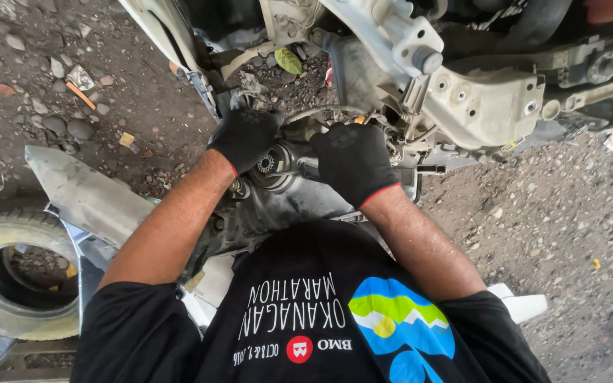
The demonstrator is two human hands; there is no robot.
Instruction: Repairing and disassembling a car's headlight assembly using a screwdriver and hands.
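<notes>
Both my hands wear black gloves with red cuffs and reach into the underside of a white vehicle. My left hand (246, 136) curls over the top of a round grey metal housing (272, 169) with a splined hole in its middle. My right hand (352, 162) is closed around a dark metal part just right of that housing; what it grips is mostly hidden by the glove. A grimy aluminium gearbox casing (278, 206) lies beneath both hands.
White frame brackets (487, 103) with bolt holes hang above right. A worn tyre (15, 273) lies at lower left beside a bent grey metal panel (83, 195). Gravel and dirt ground surrounds everything. A green leaf (288, 60) lies under the vehicle.
</notes>
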